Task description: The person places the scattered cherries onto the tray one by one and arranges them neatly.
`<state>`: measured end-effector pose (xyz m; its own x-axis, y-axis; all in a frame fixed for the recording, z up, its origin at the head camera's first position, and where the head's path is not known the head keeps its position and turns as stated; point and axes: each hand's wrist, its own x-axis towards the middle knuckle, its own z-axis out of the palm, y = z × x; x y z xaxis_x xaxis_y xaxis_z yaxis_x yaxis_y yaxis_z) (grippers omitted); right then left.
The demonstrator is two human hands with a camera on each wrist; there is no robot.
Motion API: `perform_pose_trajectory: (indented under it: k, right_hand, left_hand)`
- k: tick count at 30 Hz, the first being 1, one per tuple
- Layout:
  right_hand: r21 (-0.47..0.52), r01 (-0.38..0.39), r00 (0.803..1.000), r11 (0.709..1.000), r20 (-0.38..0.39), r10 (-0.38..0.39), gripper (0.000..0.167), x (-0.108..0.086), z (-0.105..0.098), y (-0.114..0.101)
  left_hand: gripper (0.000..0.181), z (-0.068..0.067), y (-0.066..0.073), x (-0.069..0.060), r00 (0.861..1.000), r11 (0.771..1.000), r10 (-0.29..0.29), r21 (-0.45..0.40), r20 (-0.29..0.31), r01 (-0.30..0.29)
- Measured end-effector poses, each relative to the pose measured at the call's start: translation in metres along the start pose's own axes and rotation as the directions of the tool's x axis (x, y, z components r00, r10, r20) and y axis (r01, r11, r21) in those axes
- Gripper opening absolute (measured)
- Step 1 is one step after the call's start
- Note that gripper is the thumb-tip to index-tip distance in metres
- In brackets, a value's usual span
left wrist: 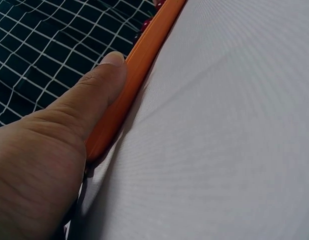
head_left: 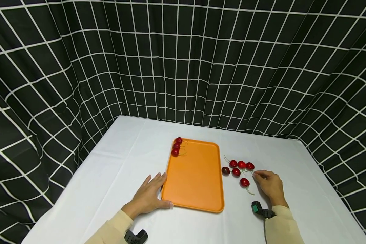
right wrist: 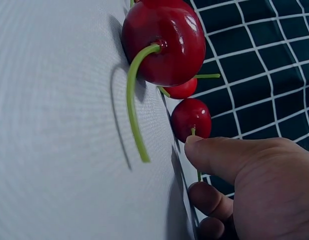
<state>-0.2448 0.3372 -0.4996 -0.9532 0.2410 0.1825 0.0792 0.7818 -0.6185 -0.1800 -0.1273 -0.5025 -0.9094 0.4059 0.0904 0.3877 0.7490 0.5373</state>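
Note:
An orange tray (head_left: 195,173) lies on the white table, with several red cherries (head_left: 175,152) along its far left corner. My left hand (head_left: 150,195) rests at the tray's near left corner, fingers spread along the left side and thumb at the front edge. In the left wrist view the thumb (left wrist: 97,82) touches the tray's rim (left wrist: 139,60). To the right of the tray, my right hand (head_left: 269,184) pinches the green stem of a cherry (head_left: 249,166). The right wrist view shows the thumb over that cherry's (right wrist: 191,117) stem; the opposing fingertip is hidden.
Several more cherries (head_left: 236,172) lie grouped between the tray and my right hand. A single cherry (head_left: 244,182) with a curved stem sits nearer to me. Black curtain (head_left: 186,67) with a white grid surrounds the table's back and sides.

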Motion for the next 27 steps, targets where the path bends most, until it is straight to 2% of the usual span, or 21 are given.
perform_pose_trajectory:
  k: [6,10,14,20,23,27]
  right_hand:
    - [-0.014,0.002,1.000,1.000,0.012,-0.002,0.020,-0.002,0.001,0.000]
    - [0.008,0.004,1.000,1.000,-0.009,-0.004,0.016,0.000,0.001,0.000]
    - [0.071,0.003,0.997,0.997,-0.076,0.002,0.015,0.002,0.003,-0.001]
    - [0.180,0.006,0.981,0.984,-0.193,0.029,0.013,0.002,0.003,-0.008]
    - [0.238,0.029,0.976,0.971,-0.215,0.024,0.011,0.000,0.001,-0.012]
    - [0.274,0.089,0.979,0.958,-0.204,-0.032,0.012,-0.003,-0.005,-0.020]
  left_hand:
    - [0.115,0.000,0.001,-0.001,1.000,1.000,0.005,-0.014,0.004,-0.005]
    - [0.115,0.000,0.001,0.000,1.000,1.000,0.001,0.000,0.004,-0.001]
    - [0.114,-0.002,0.000,0.001,1.000,1.000,-0.004,0.011,0.004,0.004]
    - [0.113,-0.004,-0.002,0.002,1.000,1.000,0.006,0.014,0.005,-0.006]
    - [0.114,-0.004,-0.003,0.001,1.000,1.000,0.003,0.011,0.008,-0.003]
    - [0.115,0.000,-0.002,0.000,1.000,1.000,0.006,0.005,0.012,-0.006]
